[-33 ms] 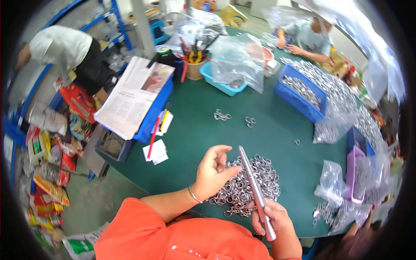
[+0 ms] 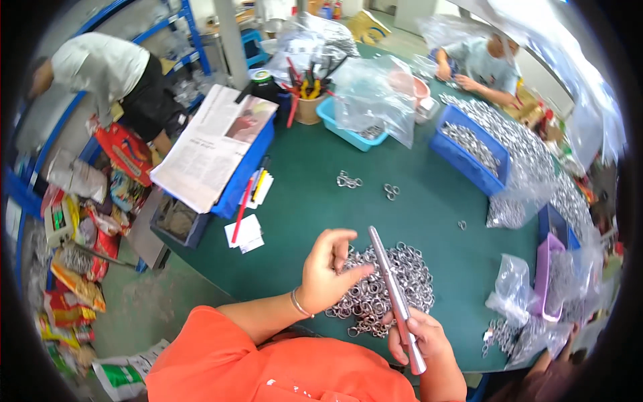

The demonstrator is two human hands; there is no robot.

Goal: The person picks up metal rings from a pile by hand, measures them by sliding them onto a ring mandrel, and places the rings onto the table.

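My right hand (image 2: 432, 336) is closed round the thick lower end of a ring mandrel (image 2: 390, 281), a tapered metal rod that slants up and to the left. My left hand (image 2: 325, 271) is just left of the mandrel, its thumb pointing toward the rod and its index finger bent above, apart from the thumb. I see nothing between those fingers. Beneath both hands a heap of small silvery metal rings (image 2: 416, 278) lies on the green table (image 2: 301, 201). Part of the heap is hidden by my left hand and the mandrel.
Farther off lie two small ring clusters (image 2: 348, 179) (image 2: 391, 192). A blue bin (image 2: 462, 163) of rings stands right, beside a larger ring heap (image 2: 529, 141) and a seated person (image 2: 485, 63). Newspaper (image 2: 201, 144), a tool cup (image 2: 309, 111) and a light-blue basin (image 2: 351, 138) stand far left to centre.
The table and surroundings have shifted slightly right and down in the view. My hands and the mandrel keep nearly the same place, with the right hand's grip unchanged.
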